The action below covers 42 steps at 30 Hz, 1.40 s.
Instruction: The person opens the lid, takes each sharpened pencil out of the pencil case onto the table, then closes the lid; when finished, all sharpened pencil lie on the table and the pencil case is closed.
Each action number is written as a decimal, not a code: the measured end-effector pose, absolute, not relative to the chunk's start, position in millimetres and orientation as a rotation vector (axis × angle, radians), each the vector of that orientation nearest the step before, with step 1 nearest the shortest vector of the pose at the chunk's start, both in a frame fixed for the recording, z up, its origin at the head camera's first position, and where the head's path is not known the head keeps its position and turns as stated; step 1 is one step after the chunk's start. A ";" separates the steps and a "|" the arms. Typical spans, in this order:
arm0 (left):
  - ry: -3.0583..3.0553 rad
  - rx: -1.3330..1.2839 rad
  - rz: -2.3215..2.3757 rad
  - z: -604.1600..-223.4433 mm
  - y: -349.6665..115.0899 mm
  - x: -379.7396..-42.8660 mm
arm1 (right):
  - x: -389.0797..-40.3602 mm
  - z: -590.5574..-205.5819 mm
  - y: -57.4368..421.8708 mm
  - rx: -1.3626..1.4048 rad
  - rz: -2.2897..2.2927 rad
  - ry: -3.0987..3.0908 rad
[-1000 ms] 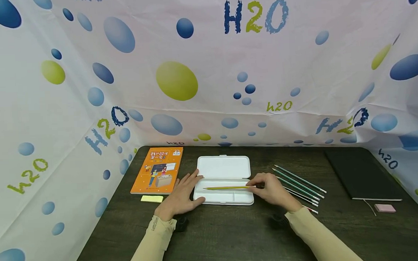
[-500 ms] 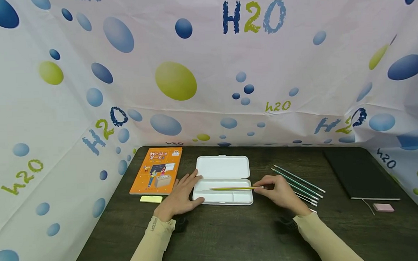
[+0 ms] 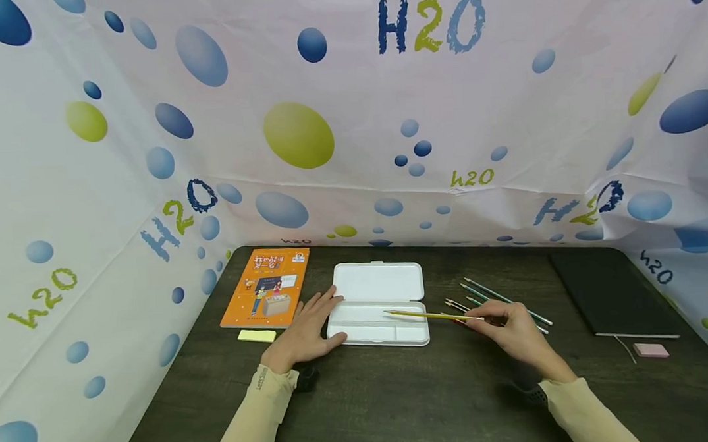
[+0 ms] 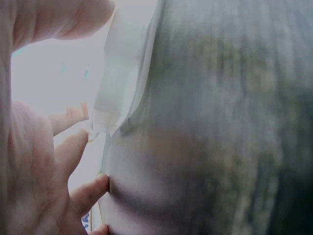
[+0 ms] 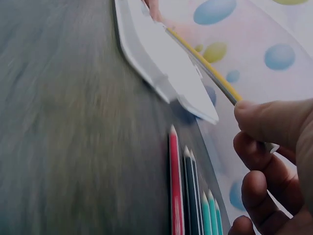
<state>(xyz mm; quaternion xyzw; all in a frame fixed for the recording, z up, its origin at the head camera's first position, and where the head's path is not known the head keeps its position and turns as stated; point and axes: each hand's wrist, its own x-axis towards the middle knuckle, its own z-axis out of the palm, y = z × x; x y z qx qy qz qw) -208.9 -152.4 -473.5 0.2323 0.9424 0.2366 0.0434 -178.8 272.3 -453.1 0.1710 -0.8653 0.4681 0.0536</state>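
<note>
A white pencil case (image 3: 378,282) lies with its lid folded back, its lower tray split into compartments. My left hand (image 3: 302,338) rests at the case's left end, fingers spread and thumb along the near corner. Between thumb and fingers, my right hand (image 3: 516,336) pinches a yellow pencil (image 3: 429,314) by its rear end. The pencil's point reaches left over the tray. Under the right hand several pencils lie on the table, partly hidden by it: a red pencil (image 5: 176,181), dark pencils (image 5: 190,191) and teal pencils (image 5: 206,218), all with tips facing the case side.
An orange book (image 3: 266,287) lies left of the case, with a pale yellow block (image 3: 257,336) at its near edge. Far right is a black notebook (image 3: 615,293) with a ribbon, and a pink eraser (image 3: 652,350) near it. Patterned sheeting (image 3: 353,201) walls the table's back and sides.
My right hand has drawn the yellow pencil rightward, from over the tray to above the loose pencils, and the pencil now slants slightly. The left hand stays on the case.
</note>
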 end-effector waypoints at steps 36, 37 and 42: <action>2.872 0.676 0.704 -473.2 -151.3 -208.5 | -123.1 -467.7 327.2 0.403 0.712 -2.726; 2.872 0.674 0.703 -473.6 -151.4 -208.6 | -123.3 -467.5 326.7 0.403 0.699 -2.741; 2.876 0.674 0.703 -473.3 -151.5 -207.9 | -124.5 -465.3 325.4 0.404 0.657 -2.793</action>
